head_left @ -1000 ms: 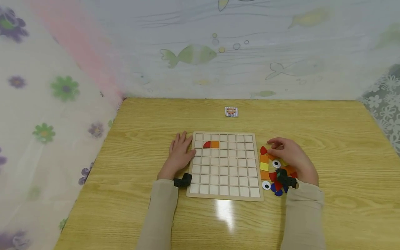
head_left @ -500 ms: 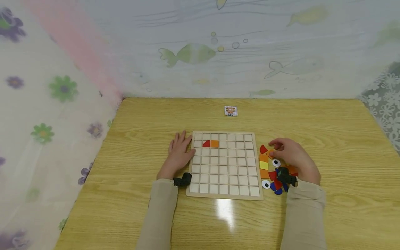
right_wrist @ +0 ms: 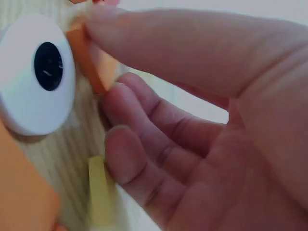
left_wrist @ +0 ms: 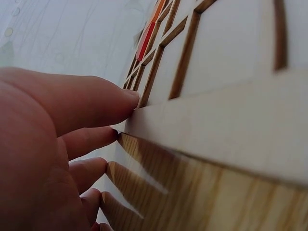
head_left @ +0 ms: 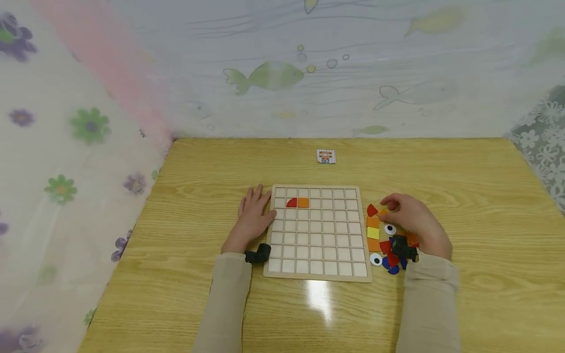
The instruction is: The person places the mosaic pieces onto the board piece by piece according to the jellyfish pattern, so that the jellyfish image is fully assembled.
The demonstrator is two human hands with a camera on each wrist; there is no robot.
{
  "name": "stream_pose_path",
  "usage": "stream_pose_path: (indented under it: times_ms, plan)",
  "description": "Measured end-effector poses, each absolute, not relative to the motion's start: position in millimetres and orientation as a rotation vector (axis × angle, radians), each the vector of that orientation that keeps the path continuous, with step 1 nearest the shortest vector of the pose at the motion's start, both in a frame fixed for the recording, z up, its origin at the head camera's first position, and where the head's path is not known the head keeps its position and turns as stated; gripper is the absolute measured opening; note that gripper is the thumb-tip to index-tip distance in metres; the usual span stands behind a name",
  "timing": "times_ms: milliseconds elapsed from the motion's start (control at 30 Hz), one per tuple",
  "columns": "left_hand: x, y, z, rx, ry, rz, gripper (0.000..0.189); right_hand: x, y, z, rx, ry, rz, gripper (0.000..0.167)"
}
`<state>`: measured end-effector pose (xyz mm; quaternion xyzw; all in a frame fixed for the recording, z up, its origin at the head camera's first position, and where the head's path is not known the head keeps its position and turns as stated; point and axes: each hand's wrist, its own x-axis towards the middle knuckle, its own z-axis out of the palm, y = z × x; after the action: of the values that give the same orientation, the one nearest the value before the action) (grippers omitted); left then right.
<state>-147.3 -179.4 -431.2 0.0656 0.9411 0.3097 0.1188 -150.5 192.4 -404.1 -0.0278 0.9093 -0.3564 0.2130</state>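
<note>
My left hand lies at the left edge of a wooden grid board, fingers stretched out on the table. Its thumb rests on the board's rim. A red quarter-round tile and an orange square tile sit side by side in the board's second row. Right of the board, my right hand pinches an orange tile between thumb and fingertips, tilted close over the table. Beside it lie a white eye disc and a yellow tile. The palm and wrist camera hide part of the pile.
Loose red, blue, orange and yellow tiles lie along the board's right side, among them a red quarter-round piece, a yellow square and another eye disc. A small pattern card lies behind the board. A printed wall closes off the far side.
My right fingers have closed on the orange tile, which now shows tilted at the fingertips. The hand has shifted slightly right. My left hand has stayed at the board's edge.
</note>
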Motion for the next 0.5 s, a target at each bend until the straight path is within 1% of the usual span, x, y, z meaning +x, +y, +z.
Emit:
stream_pose_path:
  times_ms: [100, 300, 500]
  plan:
    - [-147.3, -179.6, -431.7, 0.183, 2.747, 0.910, 0.057, -150.8, 190.7, -404.4, -0.037, 2.557, -0.985, 0.045]
    - [-147.3, -179.4, -432.0, 0.193, 2.760, 0.909, 0.057, -152.6, 187.3, -405.5, 0.048, 2.626, -0.960, 0.037]
    - [-147.8, -178.9, -431.9, 0.195, 2.762, 0.907, 0.057, -151.7, 184.5, -403.7, 0.151, 2.696, -0.941, 0.038]
